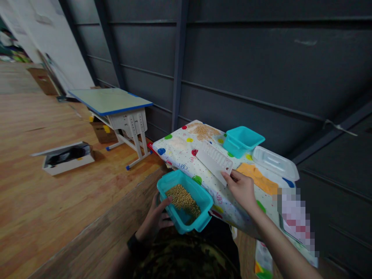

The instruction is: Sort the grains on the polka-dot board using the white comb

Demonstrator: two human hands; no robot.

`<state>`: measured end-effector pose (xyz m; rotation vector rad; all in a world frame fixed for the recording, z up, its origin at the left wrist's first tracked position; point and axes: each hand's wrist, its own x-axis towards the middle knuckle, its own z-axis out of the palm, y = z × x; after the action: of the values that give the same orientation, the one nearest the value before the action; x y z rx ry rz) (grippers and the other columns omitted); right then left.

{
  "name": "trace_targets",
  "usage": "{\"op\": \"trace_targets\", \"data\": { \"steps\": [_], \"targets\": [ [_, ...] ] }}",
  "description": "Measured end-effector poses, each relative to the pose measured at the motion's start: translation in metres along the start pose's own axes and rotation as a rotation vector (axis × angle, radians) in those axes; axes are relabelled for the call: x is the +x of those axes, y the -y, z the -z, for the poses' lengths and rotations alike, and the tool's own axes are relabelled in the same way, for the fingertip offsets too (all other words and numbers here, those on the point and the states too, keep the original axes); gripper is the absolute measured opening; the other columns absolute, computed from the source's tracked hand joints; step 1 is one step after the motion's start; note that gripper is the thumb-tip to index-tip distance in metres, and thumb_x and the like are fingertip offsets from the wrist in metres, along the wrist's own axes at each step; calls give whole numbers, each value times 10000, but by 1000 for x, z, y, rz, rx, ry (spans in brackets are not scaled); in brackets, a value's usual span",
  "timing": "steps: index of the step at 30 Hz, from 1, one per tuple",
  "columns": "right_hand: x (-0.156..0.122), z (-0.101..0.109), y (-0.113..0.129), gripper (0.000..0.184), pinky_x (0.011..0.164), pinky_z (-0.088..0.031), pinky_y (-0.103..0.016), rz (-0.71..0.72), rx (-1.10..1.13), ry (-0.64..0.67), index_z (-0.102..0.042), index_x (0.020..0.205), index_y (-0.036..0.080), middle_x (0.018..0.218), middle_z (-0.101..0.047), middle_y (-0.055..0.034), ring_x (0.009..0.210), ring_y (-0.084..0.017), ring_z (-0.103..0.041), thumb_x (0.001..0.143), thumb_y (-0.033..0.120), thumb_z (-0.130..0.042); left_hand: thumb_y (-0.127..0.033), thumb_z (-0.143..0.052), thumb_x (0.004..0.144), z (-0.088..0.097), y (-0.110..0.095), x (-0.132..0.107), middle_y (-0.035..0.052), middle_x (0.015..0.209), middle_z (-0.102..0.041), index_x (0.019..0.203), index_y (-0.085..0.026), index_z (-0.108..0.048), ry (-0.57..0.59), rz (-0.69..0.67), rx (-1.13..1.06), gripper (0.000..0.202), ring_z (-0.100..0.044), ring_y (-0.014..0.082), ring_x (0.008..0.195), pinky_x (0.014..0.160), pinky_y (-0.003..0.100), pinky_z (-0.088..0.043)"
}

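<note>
My left hand point(155, 221) grips the near left side of a turquoise plastic container point(205, 197), its thumb over the rim. Round tan beans point(183, 197), which look like soybeans, lie inside. This container is held at the near edge of the table point(186, 166), in front of my body. My right hand point(240, 188) pinches one end of a white plastic strip with a row of slots point(213, 161), held slantwise over the tabletop. Beyond the strip's far end, a patch of loose beans point(203, 131) is spread on the patterned tablecloth.
Toward the back stands a second turquoise container point(242, 141), with a clear lid point(276, 162) beside it. An orange cloth point(257, 178) lies near my right forearm. Dark wall panels point(261, 58) rise behind the table. Leftward are a desk point(113, 99) and an open white box point(69, 157).
</note>
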<state>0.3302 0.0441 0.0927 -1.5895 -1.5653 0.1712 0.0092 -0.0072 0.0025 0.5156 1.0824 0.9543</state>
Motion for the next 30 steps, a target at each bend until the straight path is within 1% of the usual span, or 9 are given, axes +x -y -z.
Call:
{"op": "trace_targets", "data": {
  "steps": [6,11,16,18,21,22,26,29,30],
  "targets": [
    [-2,4,7,598,563,-427,-310,0,21,9,-834,737,195,623,-742,-54,542,-195,-586,980,704,-634,-617,-944,860,-1,-4,-2,183,1532,-714,1698,-393,-363,6,1,-3,1045,-869,294,896,706,409,-711],
    [-6,15,9,601,559,-429,-302,-14,42,-4,-853,775,193,636,-740,-41,567,-197,-596,969,729,-665,-618,-970,827,-1,-3,0,160,1450,-758,1693,-386,-384,-1,-9,-22,1071,-864,277,835,680,399,-709],
    [-8,16,4,654,533,-403,-301,-22,44,22,-810,717,197,575,-669,-22,528,-179,-531,944,792,-662,-599,-944,871,-2,-4,0,172,1477,-748,1700,-372,-364,-6,-5,-5,1037,-860,260,814,638,369,-695],
    [-10,19,2,669,522,-387,-297,-33,39,22,-757,654,209,538,-615,-9,521,-172,-501,937,808,-662,-595,-939,879,-2,-5,-1,169,1478,-750,1691,-366,-367,-1,-9,-3,1019,-857,252,821,660,373,-703],
    [-12,29,-4,680,517,-365,-294,-55,22,-30,-662,576,227,514,-557,-1,522,-168,-489,922,811,-678,-597,-934,878,-2,-5,-1,164,1466,-754,1685,-369,-368,-5,-9,-2,1012,-847,241,800,689,398,-713],
    [-13,33,-6,678,519,-365,-296,-64,13,-46,-657,576,226,520,-561,-4,525,-170,-496,921,809,-681,-599,-932,877,-3,-5,-2,166,1470,-751,1683,-368,-370,-10,-6,-2,1009,-847,243,799,690,402,-713],
    [-19,41,-12,689,526,-397,-308,-89,7,-59,-729,640,210,559,-623,-28,549,-196,-542,918,837,-662,-594,-931,882,-3,-4,-3,175,1496,-737,1702,-376,-365,-1,-7,-15,1020,-864,276,864,715,411,-715],
    [-25,38,-14,712,515,-380,-306,-95,13,-45,-662,575,224,523,-574,-15,528,-183,-499,909,853,-669,-599,-948,865,-3,-4,-3,170,1492,-741,1735,-392,-336,19,-16,-15,1083,-864,282,867,706,406,-708],
    [-26,36,-15,712,517,-381,-304,-95,20,-38,-663,580,223,531,-577,-13,530,-179,-494,911,853,-672,-603,-946,866,-3,-4,-3,171,1494,-741,1737,-392,-335,20,-15,-10,1084,-862,278,863,705,403,-705]
  ]
}}
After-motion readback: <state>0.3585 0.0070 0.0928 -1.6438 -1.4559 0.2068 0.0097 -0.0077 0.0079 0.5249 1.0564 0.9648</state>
